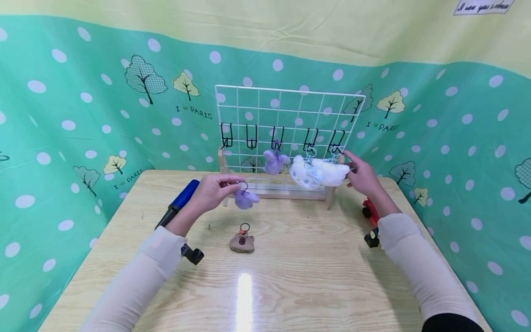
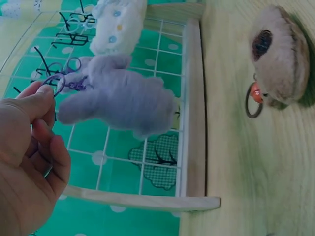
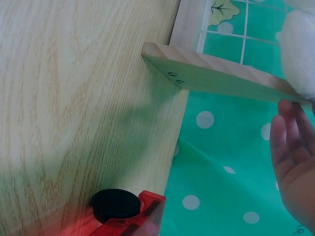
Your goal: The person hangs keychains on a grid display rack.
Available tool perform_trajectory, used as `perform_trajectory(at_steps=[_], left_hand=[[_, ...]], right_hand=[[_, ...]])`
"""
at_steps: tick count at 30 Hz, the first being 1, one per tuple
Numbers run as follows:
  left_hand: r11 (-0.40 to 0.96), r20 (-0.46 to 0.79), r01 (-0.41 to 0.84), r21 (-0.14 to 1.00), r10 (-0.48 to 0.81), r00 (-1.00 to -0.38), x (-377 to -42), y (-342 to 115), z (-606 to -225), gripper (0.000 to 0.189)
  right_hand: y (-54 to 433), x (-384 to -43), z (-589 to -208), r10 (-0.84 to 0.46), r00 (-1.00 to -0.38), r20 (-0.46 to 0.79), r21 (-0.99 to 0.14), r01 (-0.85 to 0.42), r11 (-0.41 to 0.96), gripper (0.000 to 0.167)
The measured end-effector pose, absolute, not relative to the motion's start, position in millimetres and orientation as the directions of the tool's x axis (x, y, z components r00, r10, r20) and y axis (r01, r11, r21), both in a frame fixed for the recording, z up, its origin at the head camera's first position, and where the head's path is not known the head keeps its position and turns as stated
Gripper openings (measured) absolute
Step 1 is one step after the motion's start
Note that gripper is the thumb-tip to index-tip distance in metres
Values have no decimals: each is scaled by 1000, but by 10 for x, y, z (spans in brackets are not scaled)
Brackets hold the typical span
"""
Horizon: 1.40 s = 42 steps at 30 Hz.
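Note:
In the head view, my left hand (image 1: 217, 191) pinches the metal ring of a purple plush keychain (image 1: 245, 199); the plush dangles in front of the grid rack's lower left. My right hand (image 1: 361, 173) is at the rack's right end. Its upper fingertips are at the ring of a white plush keychain (image 1: 338, 173), by the rightmost black hook (image 1: 336, 142); the right wrist view hides that contact. Another white plush keychain (image 1: 304, 171), with blue spots, hangs beside it. A second purple plush keychain (image 1: 275, 162) hangs from the middle hook (image 1: 277, 137).
A brown animal plush keychain (image 1: 242, 242) lies on the wooden table (image 1: 298, 276). The white wire rack (image 1: 290, 92) stands in wooden feet (image 3: 216, 73). Wrist camera mounts, one blue (image 1: 184, 193) and one red (image 1: 370, 212), ride on the arms. A green patterned cloth (image 1: 62, 124) surrounds the table.

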State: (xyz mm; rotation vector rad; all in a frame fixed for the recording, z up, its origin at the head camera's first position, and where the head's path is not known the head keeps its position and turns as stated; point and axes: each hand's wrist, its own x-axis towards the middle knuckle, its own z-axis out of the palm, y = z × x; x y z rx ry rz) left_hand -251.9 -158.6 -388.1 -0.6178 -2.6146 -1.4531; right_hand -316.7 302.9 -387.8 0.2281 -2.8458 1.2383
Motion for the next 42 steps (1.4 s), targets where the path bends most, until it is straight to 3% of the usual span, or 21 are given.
perform_trajectory(at_steps=[11, 23, 42], left_hand=[[466, 417, 493, 735, 263, -870, -2572, -1489, -3659, 19], [407, 490, 534, 741, 215, -845, -2637, -1393, -3528, 20], [300, 481, 483, 823, 86, -872, -2734, -1207, -3462, 24]], right_hand=[[3034, -3170, -3907, -121, -988, 100, -722, -156, 674, 72], [3031, -3168, -3932, -123, -987, 105, -720, -161, 675, 72], [3023, -3163, -3911, -133, -985, 109, -722, -170, 671, 71]])
